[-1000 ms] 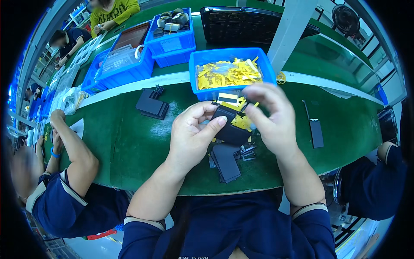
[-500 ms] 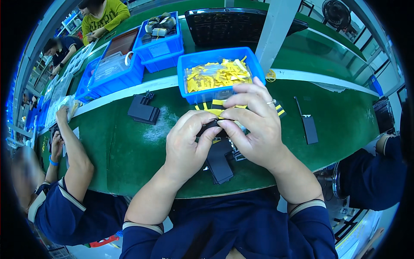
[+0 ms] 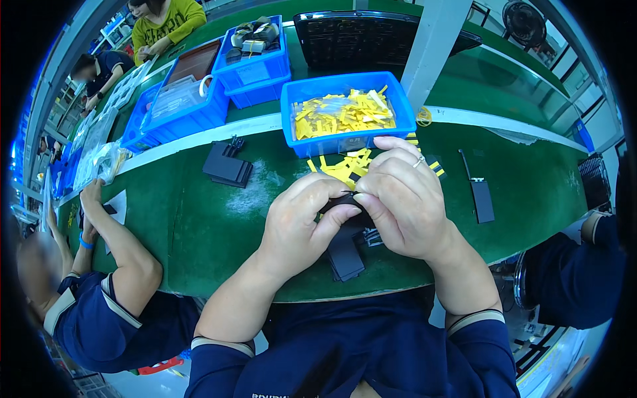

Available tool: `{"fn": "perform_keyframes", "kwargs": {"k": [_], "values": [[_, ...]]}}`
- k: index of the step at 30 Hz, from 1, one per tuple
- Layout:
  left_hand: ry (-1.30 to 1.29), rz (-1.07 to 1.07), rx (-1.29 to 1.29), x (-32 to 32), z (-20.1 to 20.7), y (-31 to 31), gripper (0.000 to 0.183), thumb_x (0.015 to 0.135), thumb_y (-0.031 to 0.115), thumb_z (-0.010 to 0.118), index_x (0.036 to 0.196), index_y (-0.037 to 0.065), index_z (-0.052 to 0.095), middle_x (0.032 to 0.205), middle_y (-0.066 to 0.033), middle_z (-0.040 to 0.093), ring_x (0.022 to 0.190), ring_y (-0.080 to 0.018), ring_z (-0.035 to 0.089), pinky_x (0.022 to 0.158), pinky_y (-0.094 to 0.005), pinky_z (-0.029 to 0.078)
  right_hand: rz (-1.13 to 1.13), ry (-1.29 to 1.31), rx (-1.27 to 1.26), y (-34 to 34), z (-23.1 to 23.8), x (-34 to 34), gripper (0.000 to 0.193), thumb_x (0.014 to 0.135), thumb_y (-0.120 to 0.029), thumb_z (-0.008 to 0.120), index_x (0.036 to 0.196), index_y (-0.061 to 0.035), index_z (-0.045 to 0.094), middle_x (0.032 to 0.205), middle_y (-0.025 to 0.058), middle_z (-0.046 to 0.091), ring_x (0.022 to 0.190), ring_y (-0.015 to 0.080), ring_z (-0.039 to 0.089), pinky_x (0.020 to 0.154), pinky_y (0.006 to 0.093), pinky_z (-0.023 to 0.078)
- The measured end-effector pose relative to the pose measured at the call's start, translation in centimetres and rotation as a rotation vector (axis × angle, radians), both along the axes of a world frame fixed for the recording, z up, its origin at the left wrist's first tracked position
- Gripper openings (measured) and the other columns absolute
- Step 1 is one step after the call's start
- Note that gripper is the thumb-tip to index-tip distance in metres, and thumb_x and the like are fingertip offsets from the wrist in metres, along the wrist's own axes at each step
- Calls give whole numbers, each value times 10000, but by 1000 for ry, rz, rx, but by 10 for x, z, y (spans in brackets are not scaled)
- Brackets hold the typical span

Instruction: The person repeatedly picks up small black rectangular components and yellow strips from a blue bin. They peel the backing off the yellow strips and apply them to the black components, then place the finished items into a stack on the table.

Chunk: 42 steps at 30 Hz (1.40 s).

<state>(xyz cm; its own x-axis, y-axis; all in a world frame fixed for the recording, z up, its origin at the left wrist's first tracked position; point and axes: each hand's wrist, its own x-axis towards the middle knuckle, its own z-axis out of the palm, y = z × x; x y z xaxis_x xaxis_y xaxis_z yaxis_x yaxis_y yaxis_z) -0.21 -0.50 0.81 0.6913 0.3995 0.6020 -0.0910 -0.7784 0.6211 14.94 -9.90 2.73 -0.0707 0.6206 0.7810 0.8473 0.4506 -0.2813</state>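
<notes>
My left hand (image 3: pixel 295 222) is closed around a small black part (image 3: pixel 340 202), pinching it between thumb and bent fingers. At the part's right end, my right hand (image 3: pixel 408 205) holds thumb and forefinger pressed together, its other fingers curled above. Whatever fine piece lies in that pinch is too small to make out. Below the hands lie flat black rectangular pieces (image 3: pixel 346 257) with a metal fitting (image 3: pixel 371 237) beside them, partly covered by the right hand. Loose yellow strips (image 3: pixel 345 166) are scattered just beyond my fingers.
A blue bin (image 3: pixel 289 126) full of yellow strips stands ahead. Stacked black pieces (image 3: pixel 227 166) lie left, and another black piece with a thin arm (image 3: pixel 482 201) lies right. More blue bins (image 3: pixel 255 73) and a grey post (image 3: pixel 428 56) stand beyond. A co-worker's arm (image 3: pixel 126 242) is at the left.
My right fingers, earlier raised and spread, have curled down, and its thumb and forefinger now meet at the black part's end. The whole view has shifted slightly. The left co-worker's hands have moved.
</notes>
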Motion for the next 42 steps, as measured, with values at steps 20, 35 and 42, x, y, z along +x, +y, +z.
{"fn": "perform_keyframes", "kwargs": {"k": [20,35,42], "values": [[-119,10,-584,1,-13,3,149,855,60,651,933,-39,571,883,-25,561,789,-68,542,701,-211,455,-139,508,7,6,-9,4,151,746,-5,680,896,-2,688,791,105,650,723,198,632,661,291,493],[-74,-64,-723,0,-14,6,136,863,60,635,952,-20,571,907,-35,584,799,-68,561,700,-210,464,-108,650,-151,5,-10,1,156,817,-67,642,951,11,626,816,100,622,772,174,611,694,282,472],[-154,-271,-827,-1,-10,5,146,894,106,605,971,-14,577,915,-29,593,800,-75,571,713,-227,481,338,1108,-458,6,-9,7,503,846,-26,607,1318,-20,435,839,34,601,774,78,560,717,228,451]]}}
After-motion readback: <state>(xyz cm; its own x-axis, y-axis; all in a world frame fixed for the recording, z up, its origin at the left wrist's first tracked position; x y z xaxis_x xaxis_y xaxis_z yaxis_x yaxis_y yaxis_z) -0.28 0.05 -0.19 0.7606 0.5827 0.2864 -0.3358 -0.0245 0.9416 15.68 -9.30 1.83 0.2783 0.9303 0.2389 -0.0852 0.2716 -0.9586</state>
